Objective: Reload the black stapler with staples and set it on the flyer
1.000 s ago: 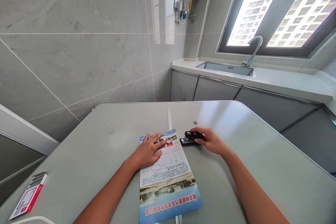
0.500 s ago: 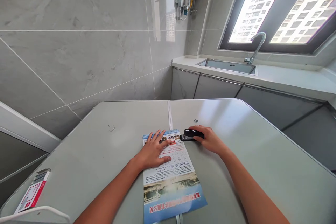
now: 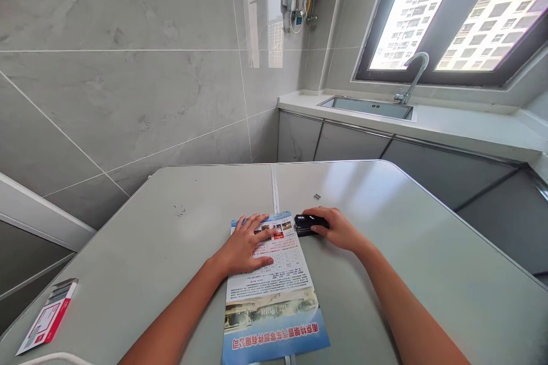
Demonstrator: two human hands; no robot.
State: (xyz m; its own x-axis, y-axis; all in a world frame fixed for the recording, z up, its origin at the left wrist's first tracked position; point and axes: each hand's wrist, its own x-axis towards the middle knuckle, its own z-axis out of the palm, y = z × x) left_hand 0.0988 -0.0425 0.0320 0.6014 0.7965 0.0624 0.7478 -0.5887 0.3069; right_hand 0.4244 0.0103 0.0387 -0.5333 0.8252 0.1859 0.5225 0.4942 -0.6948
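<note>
Lying far left on the table [image 3: 406, 274] is a red card [image 3: 45, 319]. The left hand [image 3: 244, 245] rests flat, fingers spread, on the flyer [image 3: 274, 302]; the right hand [image 3: 338, 229] clamps the stapler [image 3: 305, 221] at its corner.

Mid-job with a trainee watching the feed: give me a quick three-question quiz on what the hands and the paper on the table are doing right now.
1. True or false: the left hand lies flat on the glossy printed leaflet.
2. What does the right hand grip? A) the black stapler B) a blue pen C) a steel spoon
3. Which corner of the leaflet is nearest the stapler?
Key: 1 true; 2 A; 3 the far right corner.
</note>
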